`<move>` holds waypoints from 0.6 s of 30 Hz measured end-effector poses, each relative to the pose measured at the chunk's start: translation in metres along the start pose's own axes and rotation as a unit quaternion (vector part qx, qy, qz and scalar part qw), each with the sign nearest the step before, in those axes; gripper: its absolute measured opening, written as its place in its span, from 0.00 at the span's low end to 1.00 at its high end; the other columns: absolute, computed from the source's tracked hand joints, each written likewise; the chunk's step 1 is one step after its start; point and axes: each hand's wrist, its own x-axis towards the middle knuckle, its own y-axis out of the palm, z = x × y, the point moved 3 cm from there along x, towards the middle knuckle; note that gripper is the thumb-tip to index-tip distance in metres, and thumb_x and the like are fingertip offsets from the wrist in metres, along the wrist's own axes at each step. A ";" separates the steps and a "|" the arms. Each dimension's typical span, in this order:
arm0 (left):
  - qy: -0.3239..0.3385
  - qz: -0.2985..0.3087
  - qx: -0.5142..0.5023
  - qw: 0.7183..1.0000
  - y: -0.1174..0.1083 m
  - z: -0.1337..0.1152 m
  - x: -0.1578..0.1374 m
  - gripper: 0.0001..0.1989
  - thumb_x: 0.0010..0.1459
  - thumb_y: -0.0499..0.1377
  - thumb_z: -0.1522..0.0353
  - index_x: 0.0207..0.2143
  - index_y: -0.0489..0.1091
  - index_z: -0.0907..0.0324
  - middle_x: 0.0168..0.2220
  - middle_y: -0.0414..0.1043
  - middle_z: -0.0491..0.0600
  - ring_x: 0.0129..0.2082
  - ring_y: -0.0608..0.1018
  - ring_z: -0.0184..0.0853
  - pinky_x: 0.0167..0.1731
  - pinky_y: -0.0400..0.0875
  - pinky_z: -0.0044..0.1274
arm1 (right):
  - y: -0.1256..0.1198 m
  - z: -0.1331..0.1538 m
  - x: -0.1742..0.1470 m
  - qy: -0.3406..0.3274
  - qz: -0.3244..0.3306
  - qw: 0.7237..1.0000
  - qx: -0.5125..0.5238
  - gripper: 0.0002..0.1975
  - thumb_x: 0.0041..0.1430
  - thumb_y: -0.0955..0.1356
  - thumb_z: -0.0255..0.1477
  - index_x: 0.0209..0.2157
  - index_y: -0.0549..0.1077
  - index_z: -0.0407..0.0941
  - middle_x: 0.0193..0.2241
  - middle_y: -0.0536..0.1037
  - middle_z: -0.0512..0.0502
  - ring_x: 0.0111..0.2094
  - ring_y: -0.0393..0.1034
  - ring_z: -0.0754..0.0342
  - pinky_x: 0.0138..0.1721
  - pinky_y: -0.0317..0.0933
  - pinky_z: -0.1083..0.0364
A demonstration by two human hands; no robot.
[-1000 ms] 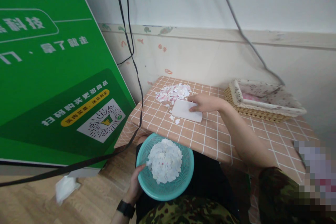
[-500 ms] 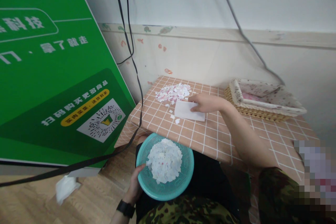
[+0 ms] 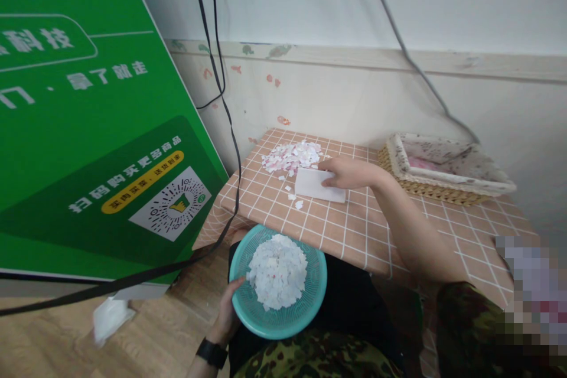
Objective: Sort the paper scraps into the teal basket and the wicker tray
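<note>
My left hand (image 3: 229, 306) grips the left rim of a teal plastic colander (image 3: 313, 283) on my lap, thumb over the edge and the other fingers hidden beneath. A heap of small white paper scraps (image 3: 278, 271) fills its middle. Over the table, my right hand (image 3: 348, 173) is closed on a folded white card (image 3: 316, 187), which is tilted with its lower edge at the tabletop. Just beyond the card lies a pile of white and pink paper scraps (image 3: 290, 156). A few loose scraps (image 3: 299, 204) sit left of the card.
A cloth-lined wicker basket (image 3: 443, 180) stands at the right back of the checked tablecloth (image 3: 354, 230). A large green panel (image 3: 88, 130) rises at left, and a black strap (image 3: 234, 177) hangs before it. On the floor lies a white plastic bag (image 3: 110, 319).
Almost nothing differs. The lower edge of the card has shifted very slightly upward in view; both hands keep their places.
</note>
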 end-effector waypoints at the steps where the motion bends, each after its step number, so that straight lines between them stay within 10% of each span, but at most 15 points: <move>1: 0.004 0.000 0.000 1.000 0.000 0.000 0.000 0.10 0.42 0.64 0.68 0.28 0.77 0.64 0.25 0.80 0.50 0.28 0.80 0.43 0.35 0.73 0.32 | 0.000 0.000 0.000 0.003 -0.005 1.000 -0.003 0.11 0.51 0.65 0.30 0.37 0.70 0.41 0.36 0.75 0.41 0.33 0.67 0.52 0.32 0.56 0.55; 18: -0.003 -0.005 0.004 1.000 0.001 0.000 -0.001 0.12 0.42 0.64 0.67 0.31 0.77 0.64 0.26 0.80 0.51 0.29 0.80 0.45 0.37 0.73 0.35 | -0.002 0.014 -0.001 -0.011 -0.030 0.999 -0.043 0.10 0.52 0.63 0.30 0.36 0.70 0.41 0.32 0.75 0.42 0.30 0.65 0.54 0.29 0.52 0.56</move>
